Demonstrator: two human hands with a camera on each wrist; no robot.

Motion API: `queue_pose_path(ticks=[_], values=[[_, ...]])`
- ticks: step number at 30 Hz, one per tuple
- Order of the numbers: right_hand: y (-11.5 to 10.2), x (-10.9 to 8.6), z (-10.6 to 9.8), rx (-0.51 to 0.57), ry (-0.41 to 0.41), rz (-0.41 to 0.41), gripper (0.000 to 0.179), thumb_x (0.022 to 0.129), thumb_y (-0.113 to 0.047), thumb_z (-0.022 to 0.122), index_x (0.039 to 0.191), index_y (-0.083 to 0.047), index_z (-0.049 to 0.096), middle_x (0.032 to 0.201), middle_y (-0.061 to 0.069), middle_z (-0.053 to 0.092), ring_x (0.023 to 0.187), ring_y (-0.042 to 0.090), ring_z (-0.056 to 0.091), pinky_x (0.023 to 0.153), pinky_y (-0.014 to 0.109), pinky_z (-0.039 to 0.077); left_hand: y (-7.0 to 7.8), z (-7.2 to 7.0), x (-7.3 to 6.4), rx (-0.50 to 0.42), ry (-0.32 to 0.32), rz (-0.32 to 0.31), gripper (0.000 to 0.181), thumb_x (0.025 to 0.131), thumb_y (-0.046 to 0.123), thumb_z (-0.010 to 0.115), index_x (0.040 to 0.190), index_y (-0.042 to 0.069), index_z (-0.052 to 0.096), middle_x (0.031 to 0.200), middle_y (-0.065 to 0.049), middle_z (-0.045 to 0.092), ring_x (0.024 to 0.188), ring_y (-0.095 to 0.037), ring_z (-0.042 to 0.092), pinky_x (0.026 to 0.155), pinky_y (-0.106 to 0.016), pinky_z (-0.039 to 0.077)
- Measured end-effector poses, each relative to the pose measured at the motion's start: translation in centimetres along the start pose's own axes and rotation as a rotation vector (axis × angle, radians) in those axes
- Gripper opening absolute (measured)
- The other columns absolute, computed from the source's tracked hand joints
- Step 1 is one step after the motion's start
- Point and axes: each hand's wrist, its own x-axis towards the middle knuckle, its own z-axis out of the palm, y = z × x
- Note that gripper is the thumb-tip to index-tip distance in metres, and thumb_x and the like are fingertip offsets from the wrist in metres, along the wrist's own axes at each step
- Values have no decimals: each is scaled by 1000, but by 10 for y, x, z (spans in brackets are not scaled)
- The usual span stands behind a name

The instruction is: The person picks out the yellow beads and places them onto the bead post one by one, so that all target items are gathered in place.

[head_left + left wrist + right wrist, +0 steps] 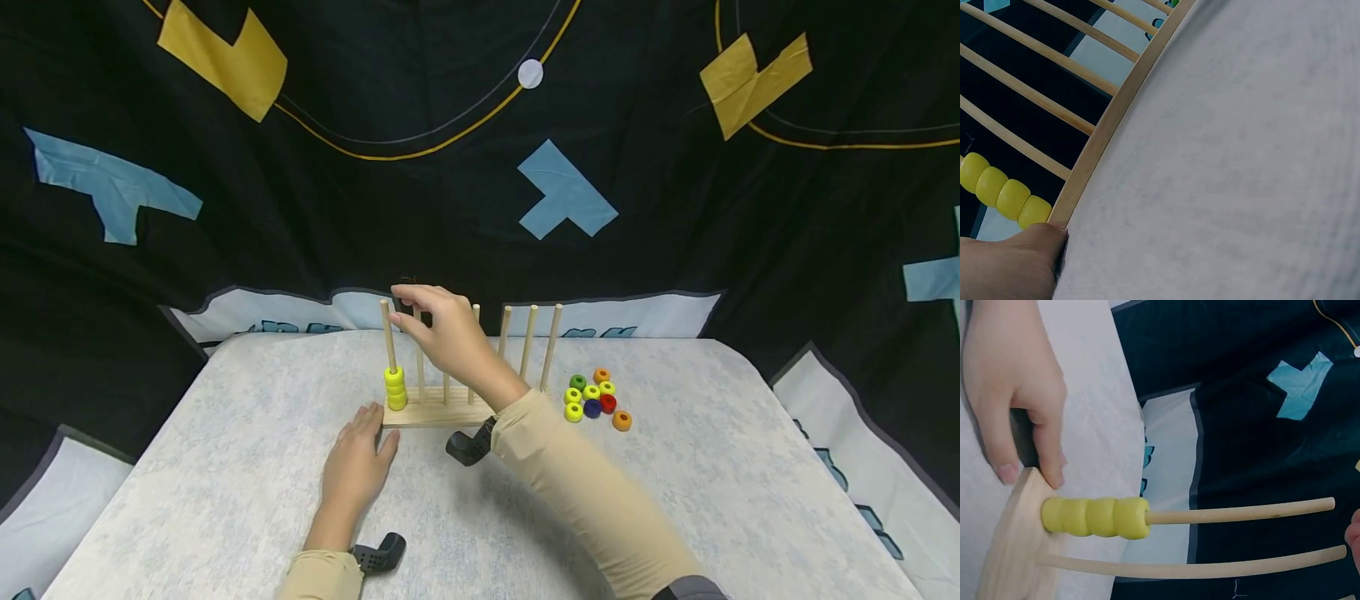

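Note:
A wooden peg stand with upright dowels stands on the table. Several yellow beads are stacked at the bottom of its leftmost peg. My left hand grips the left end of the base, thumb at the front edge and fingers at the side; the right wrist view shows that hand at the base's corner. Up beside the top of the leftmost peg, my right hand has thumb and fingers spread apart, with no bead visible between them. Only its fingertips appear in the right wrist view.
Loose beads in yellow, green, orange, red and dark blue lie right of the stand. A pale cloth covers the table. Behind it hangs a black curtain with blue and gold shapes. Each wrist wears a black device.

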Motion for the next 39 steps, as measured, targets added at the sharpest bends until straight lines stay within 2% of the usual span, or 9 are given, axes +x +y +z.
queue_pose_path(ticks=[9, 22, 30, 35, 39], values=[[6, -32, 0, 36, 16, -27, 40, 93, -18, 71, 130, -7, 64, 128, 6, 69, 111, 19, 66, 96, 29, 57, 1, -2, 0, 6, 10, -1, 61, 101, 33, 55, 148, -4, 41, 156, -19, 39, 149, -36, 31, 124, -51, 23], [23, -72, 2, 31, -13, 29, 39, 92, -20, 72, 128, -6, 66, 125, 7, 70, 109, 19, 67, 94, 30, 57, 1, -3, 0, 12, -6, -6, 62, 102, 33, 53, 149, -4, 38, 157, -20, 36, 150, -36, 29, 125, -52, 20], [40, -97, 1, 37, -42, 107, 38, 92, -21, 72, 127, -6, 67, 122, 6, 71, 106, 20, 67, 91, 35, 58, 0, 0, 0, 9, 11, 8, 62, 102, 34, 53, 149, -4, 39, 157, -20, 37, 149, -36, 30, 124, -52, 21], [52, -111, -3, 31, -64, 169, 37, 93, -24, 72, 127, -10, 68, 121, 3, 71, 106, 17, 67, 92, 35, 58, 0, 1, 0, 3, 31, 15, 61, 102, 33, 54, 148, -4, 40, 156, -20, 38, 149, -37, 31, 124, -53, 22], [62, -123, -7, 41, -82, 230, 36, 93, -26, 71, 126, -13, 68, 122, 2, 71, 108, 18, 66, 93, 40, 58, 1, 1, 0, 2, 23, 7, 60, 102, 32, 53, 148, -5, 39, 157, -20, 37, 149, -36, 31, 124, -53, 22]])
